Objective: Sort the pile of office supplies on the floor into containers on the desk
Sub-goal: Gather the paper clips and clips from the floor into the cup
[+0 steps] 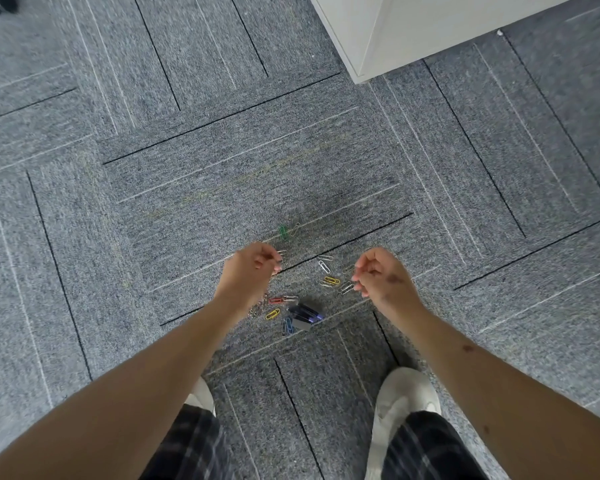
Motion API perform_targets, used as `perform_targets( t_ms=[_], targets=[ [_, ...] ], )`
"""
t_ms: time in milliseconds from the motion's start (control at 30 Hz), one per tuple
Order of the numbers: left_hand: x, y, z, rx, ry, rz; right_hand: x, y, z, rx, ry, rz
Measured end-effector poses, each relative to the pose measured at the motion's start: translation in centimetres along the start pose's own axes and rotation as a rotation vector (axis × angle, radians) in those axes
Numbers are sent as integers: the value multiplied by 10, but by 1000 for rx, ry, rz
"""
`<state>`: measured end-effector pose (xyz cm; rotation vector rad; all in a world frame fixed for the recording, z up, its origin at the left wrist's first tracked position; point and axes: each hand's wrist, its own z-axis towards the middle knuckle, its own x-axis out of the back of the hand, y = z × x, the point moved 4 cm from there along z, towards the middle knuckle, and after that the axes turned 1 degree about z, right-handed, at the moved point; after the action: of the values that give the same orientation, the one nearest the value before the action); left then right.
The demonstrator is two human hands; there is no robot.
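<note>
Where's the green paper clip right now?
Head view: the green paper clip lies on the carpet just beyond the left hand, farther from the person than the other scattered clips.

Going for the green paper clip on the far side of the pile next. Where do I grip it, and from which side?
I'd pinch the green paper clip across its narrow width, at mid-length, coming straight down from above. It lies flat on the carpet, so no edge is raised to get under. The left hand is nearer.

Bare forearms (pixel 146 386), dark plaid trousers (pixel 426 445) and white shoes (pixel 406 393).
</note>
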<state>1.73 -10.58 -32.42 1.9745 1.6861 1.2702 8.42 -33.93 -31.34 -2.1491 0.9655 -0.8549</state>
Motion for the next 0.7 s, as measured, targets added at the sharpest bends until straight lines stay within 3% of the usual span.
perform_targets(
  t_ms=[100,233,700],
  targets=[
    [1,6,3,-4,15,4,0,-1,1,41,-65,-92],
    [3,12,9,-61,16,121,-5,-5,1,150,-177,-391],
    [-2,20,22,-191,-40,473,-16,1,14,385,-154,-770]
  ],
)
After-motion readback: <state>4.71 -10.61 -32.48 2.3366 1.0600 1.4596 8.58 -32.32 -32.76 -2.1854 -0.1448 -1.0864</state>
